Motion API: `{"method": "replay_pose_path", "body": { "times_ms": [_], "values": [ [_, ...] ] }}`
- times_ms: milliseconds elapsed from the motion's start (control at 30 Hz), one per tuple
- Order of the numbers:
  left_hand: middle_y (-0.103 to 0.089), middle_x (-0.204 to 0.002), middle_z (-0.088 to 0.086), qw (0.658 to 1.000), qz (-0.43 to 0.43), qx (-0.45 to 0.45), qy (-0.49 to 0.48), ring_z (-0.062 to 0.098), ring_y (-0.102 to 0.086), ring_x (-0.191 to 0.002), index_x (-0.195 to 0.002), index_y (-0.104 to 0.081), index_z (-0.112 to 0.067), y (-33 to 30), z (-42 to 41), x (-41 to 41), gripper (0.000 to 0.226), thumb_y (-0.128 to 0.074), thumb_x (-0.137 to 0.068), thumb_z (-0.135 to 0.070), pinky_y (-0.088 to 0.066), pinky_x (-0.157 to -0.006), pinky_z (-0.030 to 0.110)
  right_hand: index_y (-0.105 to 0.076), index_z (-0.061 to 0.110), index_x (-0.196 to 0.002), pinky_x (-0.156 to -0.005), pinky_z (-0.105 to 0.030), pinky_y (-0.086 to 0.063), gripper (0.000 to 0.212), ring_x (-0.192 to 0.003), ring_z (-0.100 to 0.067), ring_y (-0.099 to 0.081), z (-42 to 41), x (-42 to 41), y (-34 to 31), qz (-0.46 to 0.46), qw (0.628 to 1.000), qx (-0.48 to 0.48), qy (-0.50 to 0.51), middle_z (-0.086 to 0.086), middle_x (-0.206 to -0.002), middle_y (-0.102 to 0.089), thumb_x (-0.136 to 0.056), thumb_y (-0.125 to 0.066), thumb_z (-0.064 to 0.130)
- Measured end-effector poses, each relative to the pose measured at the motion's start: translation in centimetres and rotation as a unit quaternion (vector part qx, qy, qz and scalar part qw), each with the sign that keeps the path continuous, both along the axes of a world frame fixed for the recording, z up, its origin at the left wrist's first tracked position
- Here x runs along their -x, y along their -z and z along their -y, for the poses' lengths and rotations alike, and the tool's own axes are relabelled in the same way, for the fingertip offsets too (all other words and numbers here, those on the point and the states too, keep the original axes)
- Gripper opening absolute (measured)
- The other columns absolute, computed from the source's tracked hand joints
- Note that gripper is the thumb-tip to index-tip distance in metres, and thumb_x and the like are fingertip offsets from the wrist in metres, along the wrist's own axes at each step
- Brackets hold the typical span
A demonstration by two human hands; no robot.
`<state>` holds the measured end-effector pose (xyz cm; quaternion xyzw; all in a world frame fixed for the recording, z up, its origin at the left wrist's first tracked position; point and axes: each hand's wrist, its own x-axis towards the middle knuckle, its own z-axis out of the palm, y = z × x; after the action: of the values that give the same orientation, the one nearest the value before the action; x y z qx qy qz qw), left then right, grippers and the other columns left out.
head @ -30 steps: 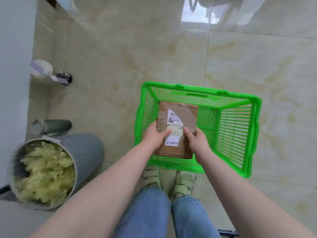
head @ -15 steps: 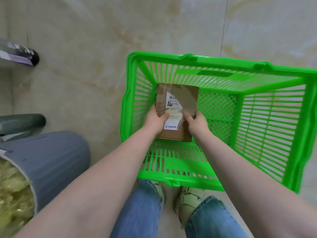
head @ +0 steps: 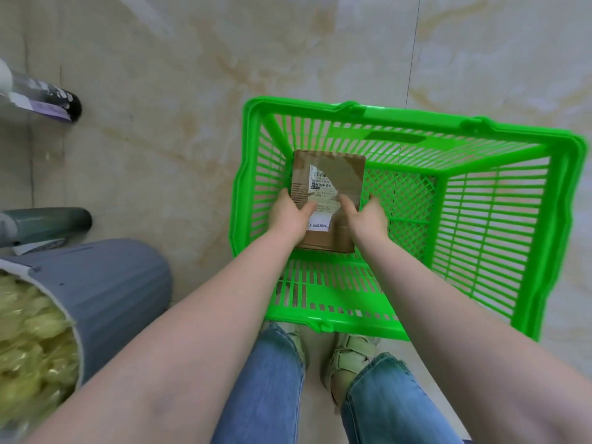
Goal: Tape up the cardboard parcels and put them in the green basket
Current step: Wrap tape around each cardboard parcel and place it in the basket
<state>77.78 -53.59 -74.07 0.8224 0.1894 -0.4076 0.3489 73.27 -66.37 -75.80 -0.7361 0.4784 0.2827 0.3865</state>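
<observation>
A brown cardboard parcel (head: pixel 336 174) with a torn white shipping label and clear tape is held low inside the green basket (head: pixel 499 219), near its left wall. My left hand (head: pixel 290 216) grips the parcel's left edge, thumb on top. On the right edge sits my right hand (head: pixel 365 216), its thumb across the label. The basket stands on the tiled floor in front of my feet. Whether the parcel touches the basket's mesh bottom cannot be told.
A grey bin (head: pixel 96 296) full of yellowish plastic wrap stands at the lower left. A dark green cylinder (head: pixel 48 222) and a black-ended tube (head: pixel 51 100) lie by the left edge. Beige marble floor tiles (head: pixel 179 91) surround the basket.
Both hands have lowered the parcel from above the basket's near rim down inside it. The view has dipped closer to the basket.
</observation>
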Motion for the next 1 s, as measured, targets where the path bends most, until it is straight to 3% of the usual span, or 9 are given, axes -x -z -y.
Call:
{"method": "replay_pose_path", "body": {
  "times_ms": [133, 200, 300, 400, 533, 633, 767, 867, 1000],
  "values": [
    [-0.05, -0.145, 0.013, 1.0, -0.009, -0.01, -0.004, 0.029, -0.048, -0.132, -0.146, -0.038, -0.005, -5.5, -1.0, 0.8, 0.064, -0.063, -0.095, -0.034, -0.039, -0.105, 0.037, -0.056, 0.006, -0.129, -0.097, -0.037, -0.043, 0.052, -0.12, -0.03, -0.056, -0.6, 0.7, -6.2, 0.033, 0.999, -0.007, 0.023, -0.012, -0.128, -0.061, -0.092, -0.062, 0.043],
    [-0.055, -0.139, 0.013, 0.999, -0.013, 0.009, -0.044, 0.027, -0.052, -0.127, -0.142, -0.046, -0.006, -9.6, -1.8, 1.2, 0.056, -0.064, -0.095, -0.031, -0.04, -0.104, 0.035, -0.067, 0.007, -0.111, -0.091, -0.036, -0.047, 0.032, -0.104, -0.026, -0.063, -1.3, 1.1, -10.8, 0.069, 0.994, -0.059, 0.052, -0.011, -0.112, -0.069, -0.093, -0.064, 0.033],
    [-0.064, -0.124, 0.014, 0.988, -0.021, 0.071, -0.133, 0.027, -0.061, -0.113, -0.129, -0.057, -0.003, -17.6, -3.6, 2.2, 0.037, -0.062, -0.096, -0.019, -0.047, -0.095, 0.033, -0.068, 0.009, -0.095, -0.076, -0.031, -0.051, 0.013, -0.08, -0.017, -0.063, -2.1, 1.6, -19.1, 0.103, 0.978, -0.159, 0.086, -0.011, -0.094, -0.071, -0.093, -0.064, 0.021],
    [-0.064, -0.109, 0.011, 0.968, -0.023, 0.131, -0.214, 0.014, -0.063, -0.087, -0.126, -0.057, 0.002, -27.0, -6.3, 4.2, 0.03, -0.055, -0.1, -0.011, -0.048, -0.074, 0.021, -0.069, 0.011, -0.094, -0.062, -0.017, -0.045, 0.01, -0.065, -0.004, -0.058, -3.1, 2.5, -27.8, 0.107, 0.966, -0.23, 0.041, 0.0, -0.08, -0.068, -0.094, -0.063, 0.019],
    [-0.066, -0.095, 0.003, 0.917, -0.005, 0.177, -0.359, 0.008, -0.061, -0.081, -0.123, -0.057, -0.002, -38.5, -11.0, 9.5, 0.024, -0.05, -0.101, -0.011, -0.048, -0.075, 0.02, -0.069, 0.015, -0.089, -0.065, -0.018, -0.046, 0.007, -0.065, -0.003, -0.059, -5.1, 3.6, -38.1, 0.106, 0.949, -0.295, -0.022, 0.004, -0.077, -0.069, -0.092, -0.066, 0.019],
    [-0.065, -0.092, 0.001, 0.863, 0.03, 0.174, -0.474, 0.009, -0.061, -0.08, -0.111, -0.06, -0.01, -45.0, -14.6, 15.7, 0.013, -0.051, -0.102, -0.013, -0.049, -0.074, 0.02, -0.07, 0.016, -0.087, -0.07, -0.021, -0.048, 0.006, -0.068, -0.005, -0.06, -7.7, 5.0, -44.1, 0.092, 0.93, -0.336, -0.113, 0.004, -0.077, -0.071, -0.091, -0.068, 0.019],
    [-0.068, -0.09, 0.0, 0.734, 0.092, 0.186, -0.647, 0.01, -0.063, -0.079, -0.104, -0.063, -0.013, -51.4, -17.3, 25.7, 0.01, -0.053, -0.1, -0.012, -0.05, -0.069, 0.019, -0.072, 0.016, -0.085, -0.074, -0.022, -0.048, 0.006, -0.071, -0.007, -0.061, -12.2, 8.2, -49.8, 0.06, 0.891, -0.37, -0.255, 0.004, -0.078, -0.072, -0.089, -0.07, 0.02],
    [-0.072, -0.087, -0.003, 0.662, 0.133, 0.217, -0.705, 0.009, -0.065, -0.081, -0.101, -0.066, -0.015, -55.0, -18.0, 33.1, 0.013, -0.053, -0.1, -0.014, -0.05, -0.073, 0.021, -0.073, 0.017, -0.089, -0.071, -0.019, -0.048, 0.007, -0.076, -0.009, -0.063, -16.5, 11.4, -53.5, 0.041, 0.85, -0.392, -0.35, 0.003, -0.084, -0.073, -0.09, -0.068, 0.022],
    [-0.07, -0.101, -0.001, 0.552, 0.209, 0.233, -0.773, 0.011, -0.066, -0.093, -0.104, -0.066, -0.017, -58.9, -19.8, 42.1, 0.018, -0.048, -0.101, -0.017, -0.047, -0.084, 0.025, -0.071, 0.017, -0.089, -0.076, -0.021, -0.049, 0.005, -0.076, -0.008, -0.062, -23.9, 17.2, -58.3, 0.017, 0.778, -0.424, -0.463, 0.003, -0.084, -0.072, -0.089, -0.068, 0.021]
  ]
}}
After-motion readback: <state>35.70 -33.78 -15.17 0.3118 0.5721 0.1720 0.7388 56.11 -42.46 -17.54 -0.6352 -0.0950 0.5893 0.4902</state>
